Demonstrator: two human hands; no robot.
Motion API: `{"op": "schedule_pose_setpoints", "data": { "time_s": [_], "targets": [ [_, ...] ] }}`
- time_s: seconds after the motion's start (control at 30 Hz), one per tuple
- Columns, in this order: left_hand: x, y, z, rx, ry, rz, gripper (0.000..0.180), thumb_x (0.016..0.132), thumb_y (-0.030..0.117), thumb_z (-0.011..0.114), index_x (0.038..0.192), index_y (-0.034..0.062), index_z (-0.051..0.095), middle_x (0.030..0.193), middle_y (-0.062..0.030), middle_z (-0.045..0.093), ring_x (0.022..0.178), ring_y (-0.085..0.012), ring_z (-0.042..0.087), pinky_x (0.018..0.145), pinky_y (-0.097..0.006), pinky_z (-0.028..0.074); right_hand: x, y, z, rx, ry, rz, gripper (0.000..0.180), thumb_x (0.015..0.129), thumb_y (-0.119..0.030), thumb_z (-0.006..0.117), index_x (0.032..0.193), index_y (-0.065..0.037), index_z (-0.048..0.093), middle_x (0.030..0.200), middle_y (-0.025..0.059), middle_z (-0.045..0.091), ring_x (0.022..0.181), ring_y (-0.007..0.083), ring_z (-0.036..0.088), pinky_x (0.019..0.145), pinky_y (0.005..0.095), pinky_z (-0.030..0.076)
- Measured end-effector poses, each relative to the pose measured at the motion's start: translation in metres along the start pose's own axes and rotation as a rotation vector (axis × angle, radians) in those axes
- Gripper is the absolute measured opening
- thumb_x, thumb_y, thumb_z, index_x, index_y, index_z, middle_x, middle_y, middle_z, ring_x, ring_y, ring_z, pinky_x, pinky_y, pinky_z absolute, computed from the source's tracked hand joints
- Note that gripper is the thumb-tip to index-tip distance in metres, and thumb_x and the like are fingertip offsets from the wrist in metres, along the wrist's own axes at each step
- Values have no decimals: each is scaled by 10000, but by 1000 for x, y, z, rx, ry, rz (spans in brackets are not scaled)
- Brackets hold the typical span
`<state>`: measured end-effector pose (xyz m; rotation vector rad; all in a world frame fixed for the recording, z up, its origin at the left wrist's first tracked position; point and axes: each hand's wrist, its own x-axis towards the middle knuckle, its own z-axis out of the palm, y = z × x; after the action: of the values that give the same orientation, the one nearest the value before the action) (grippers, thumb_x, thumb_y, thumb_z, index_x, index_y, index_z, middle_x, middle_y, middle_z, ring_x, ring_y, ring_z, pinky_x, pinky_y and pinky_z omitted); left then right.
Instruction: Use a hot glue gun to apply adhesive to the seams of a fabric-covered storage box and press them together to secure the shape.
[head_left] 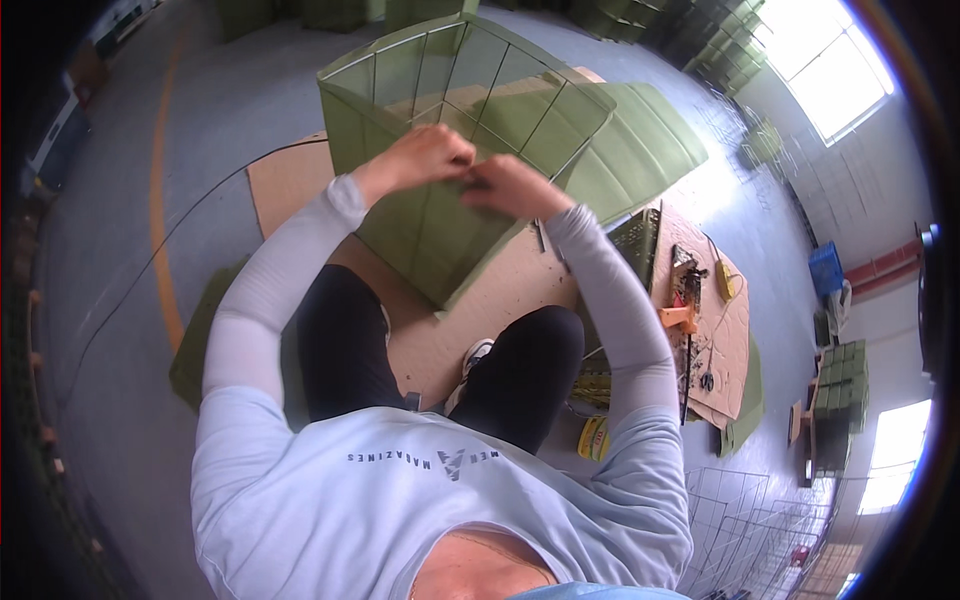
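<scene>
A green fabric box (405, 235) with a thin wire frame stands tilted between my knees, its open top toward me. Over its near rim my left hand (425, 160) is closed, the fingers pinched together. My right hand (508, 186) meets it there, slightly blurred, with its fingers curled in toward the left one. Whatever sits between the fingertips is too small and hidden to make out. Behind the box, to the right, a ribbed green panel (640, 140) spreads out.
Cardboard (285, 185) covers the floor below. On my right, an orange-handled tool (678, 318) and scissors (707, 381) lie on another cardboard sheet (735, 335). A yellow tub (593, 438) is beside my right leg. A black cable (165, 245) crosses the floor at left.
</scene>
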<state>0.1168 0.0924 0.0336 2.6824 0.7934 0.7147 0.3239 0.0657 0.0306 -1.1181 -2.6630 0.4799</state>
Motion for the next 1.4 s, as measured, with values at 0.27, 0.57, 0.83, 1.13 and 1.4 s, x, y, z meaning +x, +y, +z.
{"op": "schedule_pose_setpoints", "data": {
  "time_s": [0.27, 0.57, 0.83, 1.13, 1.4],
  "targets": [
    [6, 46, -8, -178, -42, -155, 244, 813, 271, 713, 848, 31, 682, 725, -159, 645, 679, -305, 628, 638, -399, 456, -17, -28, -69, -75, -214, 13, 340, 762, -304, 746, 909, -3, 686, 764, 196, 641, 764, 358, 644, 722, 424, 495],
    [12, 86, 58, -134, 15, -95, 232, 820, 285, 718, 846, 55, 703, 752, -149, 664, 709, -314, 642, 647, -404, 476, -138, 1, -84, 242, 609, 325, 226, 948, -171, 603, 1081, 2, 662, 905, 81, 718, 848, 119, 674, 756, 280, 524],
    [-1, 90, 53, -208, -7, -117, 211, 814, 216, 738, 886, 21, 703, 744, -150, 665, 658, -275, 637, 625, -358, 468, -196, 72, 45, 342, 821, 370, 574, 1034, -427, 413, 1340, 54, 476, 1233, 194, 604, 1081, 252, 622, 928, 334, 483],
    [-28, 63, 1, -228, -40, -182, 167, 814, 180, 730, 842, 25, 676, 705, -147, 630, 658, -297, 614, 632, -393, 455, -163, 17, 44, 1037, 492, 498, 516, 1033, -381, 465, 1248, 79, 556, 1169, 135, 648, 1110, 198, 617, 942, 314, 475],
    [-33, 98, 33, -131, -104, 26, 157, 777, 152, 748, 824, 25, 668, 780, -138, 657, 717, -320, 622, 642, -391, 474, -373, 200, 123, 169, 1176, 1276, 323, 865, -252, 641, 944, 56, 701, 852, 178, 714, 830, 236, 695, 767, 340, 524]
  ]
}}
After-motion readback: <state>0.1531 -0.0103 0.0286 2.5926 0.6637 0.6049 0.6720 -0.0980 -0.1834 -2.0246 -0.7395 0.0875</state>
